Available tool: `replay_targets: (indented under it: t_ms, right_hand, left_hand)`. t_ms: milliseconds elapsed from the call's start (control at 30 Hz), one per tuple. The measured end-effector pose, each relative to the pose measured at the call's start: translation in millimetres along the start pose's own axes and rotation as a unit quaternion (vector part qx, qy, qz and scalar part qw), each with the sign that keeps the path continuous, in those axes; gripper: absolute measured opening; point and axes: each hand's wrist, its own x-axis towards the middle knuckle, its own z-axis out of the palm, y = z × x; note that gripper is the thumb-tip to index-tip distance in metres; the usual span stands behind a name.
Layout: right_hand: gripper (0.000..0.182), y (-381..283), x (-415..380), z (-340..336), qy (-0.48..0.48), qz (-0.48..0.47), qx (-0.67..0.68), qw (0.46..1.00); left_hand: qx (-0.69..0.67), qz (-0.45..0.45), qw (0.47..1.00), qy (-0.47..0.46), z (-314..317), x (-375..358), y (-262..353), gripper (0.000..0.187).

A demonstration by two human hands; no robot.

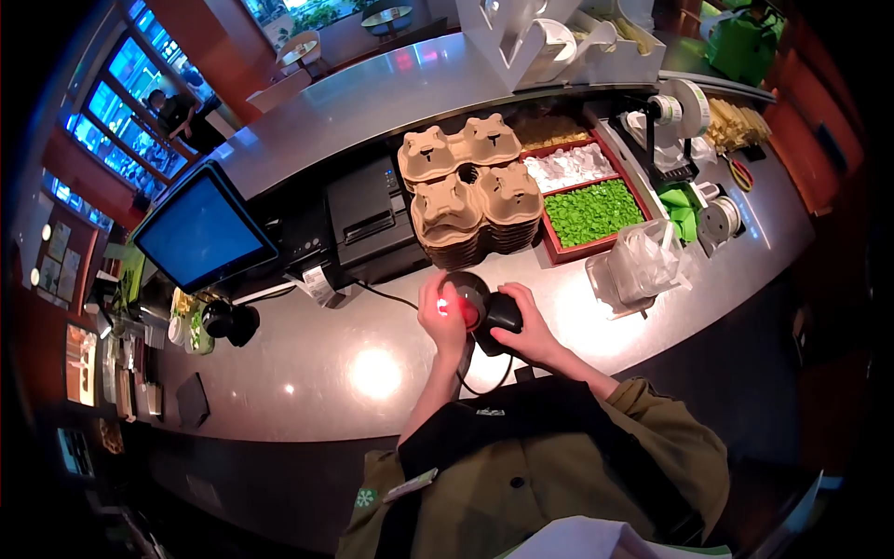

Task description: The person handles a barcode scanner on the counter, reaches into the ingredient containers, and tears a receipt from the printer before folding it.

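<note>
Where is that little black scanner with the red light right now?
In the head view the scanner sits low at centre, held between both hands just in front of the stack of cardboard cup carriers.

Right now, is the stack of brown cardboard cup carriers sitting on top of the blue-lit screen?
No, the stack of brown cardboard cup carriers rests on the counter, right of the blue-lit screen.

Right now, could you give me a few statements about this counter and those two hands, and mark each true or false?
1. Both hands hold the black scanner. True: left hand, right hand.
2. The scanner glows green. False: its light is red.
3. Stacked cardboard cup carriers sit behind the scanner. True.
4. The monitor is at the right end of the counter. False: it stands on the left.
5. The red tray is empty. False: it holds green and white packets.
</note>
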Motion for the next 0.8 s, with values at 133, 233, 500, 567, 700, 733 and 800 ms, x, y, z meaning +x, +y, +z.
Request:
replay_targets:
  t_ms: [133,233,500,567,700,733,800]
  right_hand:
    - [0.079,31,11,-1,-0.028,-0.024,0.048,0.998]
    - [0.082,45,19,-12,-0.031,-0.017,0.025,0.999]
    - [0.068,69,24,-23,-0.093,0.056,0.139,0.984]
    - [0.066,58,30,-27,-0.109,0.051,0.107,0.987]
    - [0.060,-13,43,-76,-0.088,0.001,0.003,0.996]
    - [0.060,-17,53,-88,-0.105,0.009,0.055,0.993]
    - [0.044,-44,70,-73,-0.067,-0.019,0.038,0.997]
  left_hand:
    - [0.002,0.215,0.976,-0.020,18,15,2,0.019]
    - [-0.014,0.285,0.958,0.000,36,14,-13,0.022]
    - [-0.020,0.335,0.941,-0.045,51,23,15,0.017]
    - [-0.025,0.320,0.946,-0.045,51,22,13,0.013]
    - [-0.089,0.159,0.977,-0.107,43,24,26,0.014]
    - [-0.163,0.049,0.977,-0.127,45,27,26,0.016]
    - [-0.265,-0.080,0.949,-0.148,45,37,27,0.023]
